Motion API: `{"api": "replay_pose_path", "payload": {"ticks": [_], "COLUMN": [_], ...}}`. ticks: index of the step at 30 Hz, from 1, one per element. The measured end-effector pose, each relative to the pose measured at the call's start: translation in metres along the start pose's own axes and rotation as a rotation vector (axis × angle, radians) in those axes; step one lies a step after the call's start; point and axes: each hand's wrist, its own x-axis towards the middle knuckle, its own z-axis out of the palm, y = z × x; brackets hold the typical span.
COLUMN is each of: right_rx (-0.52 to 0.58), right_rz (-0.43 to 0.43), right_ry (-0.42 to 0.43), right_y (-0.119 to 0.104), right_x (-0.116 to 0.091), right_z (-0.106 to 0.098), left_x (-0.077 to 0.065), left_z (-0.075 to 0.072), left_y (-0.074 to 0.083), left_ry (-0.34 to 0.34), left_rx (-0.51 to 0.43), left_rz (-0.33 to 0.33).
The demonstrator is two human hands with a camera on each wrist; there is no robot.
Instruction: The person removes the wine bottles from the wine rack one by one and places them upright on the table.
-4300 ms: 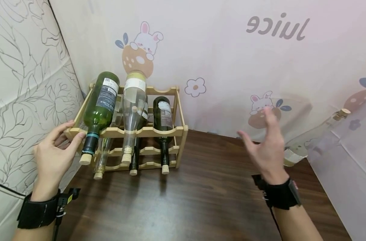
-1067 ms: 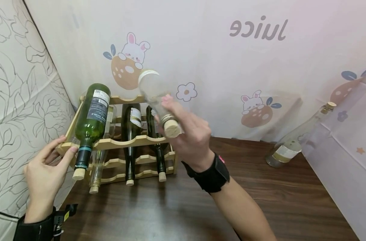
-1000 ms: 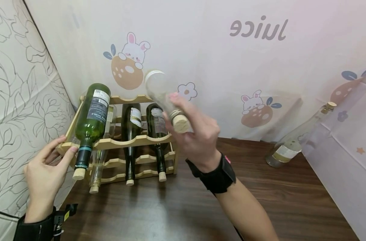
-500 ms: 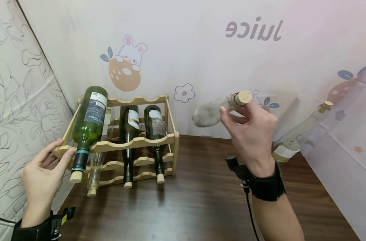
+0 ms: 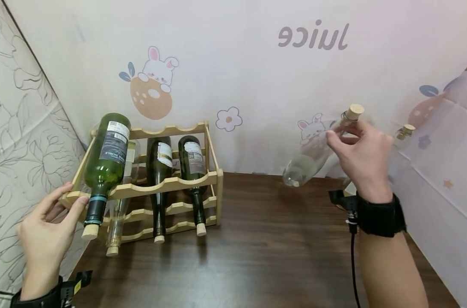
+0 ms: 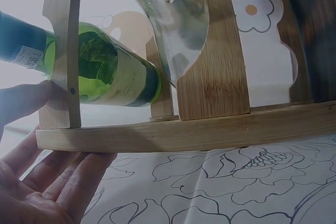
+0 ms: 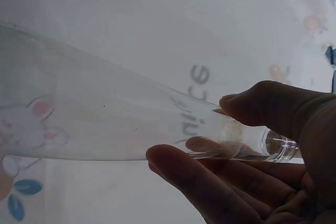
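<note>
We had moved the clear bottle (image 5: 314, 156) off the top tier of the rack (image 5: 175, 184), leaving only the green bottle (image 5: 108, 154) there. Our right hand (image 5: 366, 160) clamped its fingers round the clear bottle's neck over the counter (image 5: 256, 256); our left hand (image 5: 48, 231) gripped the rack's corner.

Passable gap; rack (image 5: 177, 183) blocks left, held bottle (image 5: 312, 159) right.

The right hand (image 5: 366, 160) is hiding much of the bottle behind it (image 5: 402, 135). The right wrist view's edge is cutting off the held bottle (image 7: 105, 114) on the left
</note>
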Motion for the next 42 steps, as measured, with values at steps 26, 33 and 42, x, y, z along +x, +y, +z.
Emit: {"api": "replay_pose_path", "payload": {"ticks": [26,33,42], "right_rx": [-0.214,-0.205,-0.199], "right_rz": [0.232,0.244,0.297], "right_ry": [-0.236,-0.243,-0.266], "right_y": [0.096,0.102,0.112], "right_x": [0.022,0.021,0.028], "right_z": [0.011,0.013,0.017], "left_x": [-0.006,-0.004,-0.001], "left_z": [-0.002,-0.003,-0.001], "left_y": [-0.001,0.000,0.000], "left_ry": [-0.011,-0.009,-0.001], "left_rx": [0.007,-0.006,0.017], "left_rz": [-0.039,-0.034,-0.034]}}
